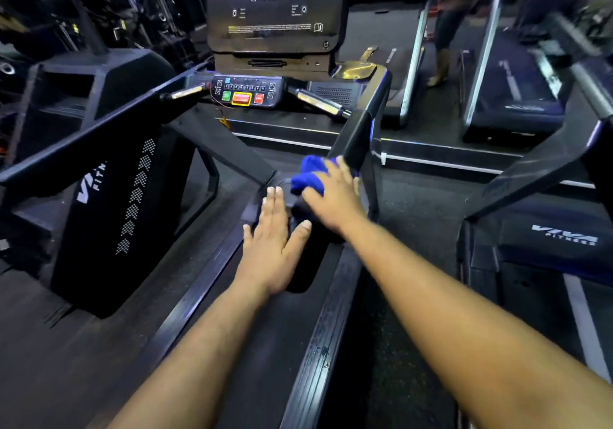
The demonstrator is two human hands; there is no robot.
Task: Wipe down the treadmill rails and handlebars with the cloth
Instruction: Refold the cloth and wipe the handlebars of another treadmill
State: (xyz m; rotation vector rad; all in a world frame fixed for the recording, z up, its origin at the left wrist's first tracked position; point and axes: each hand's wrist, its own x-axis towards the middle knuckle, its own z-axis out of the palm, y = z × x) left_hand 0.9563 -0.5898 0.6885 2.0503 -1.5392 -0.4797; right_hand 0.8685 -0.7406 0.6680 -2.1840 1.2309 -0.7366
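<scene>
Two hands, L hand (pixel 269 242) flat on treadmill (pixel 318 329), R hand (pixel 331 196) gripping blue cloth (pixel 310 174), dim gym

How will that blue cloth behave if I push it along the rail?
Probably floppy: the blue cloth sits bunched in folds under the right hand. It likely slides easily on the smooth dark rail and may bunch up or shift unless pressed flat.
</scene>
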